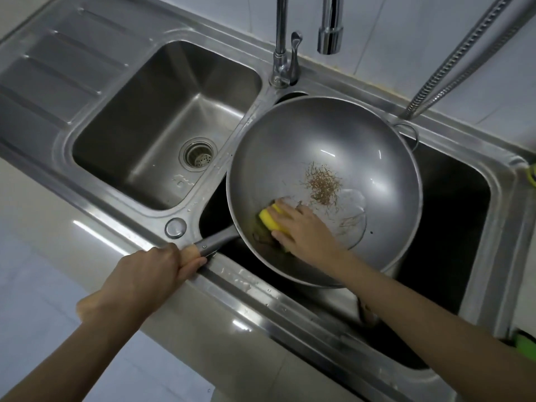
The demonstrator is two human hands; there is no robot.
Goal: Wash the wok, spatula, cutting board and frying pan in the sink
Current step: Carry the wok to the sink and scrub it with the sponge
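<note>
We see double steel sink (290, 311): left basin bare, right basin dark. Wok (324, 158) sits tilted over right basin, rim resting near divider, brown scratchy residue (322, 184) and small water pool at its bottom. Faucet (285, 44) stands behind divider, spout above wok's far edge. Left hand (148, 274) wraps fingers tight around wok handle (208, 245) at sink's front edge. Right hand (304, 227), fingers curled over it, presses yellow sponge (271, 219) against wok's near inner wall. Spatula, cutting board, frying pan: we cannot tell where.
</note>
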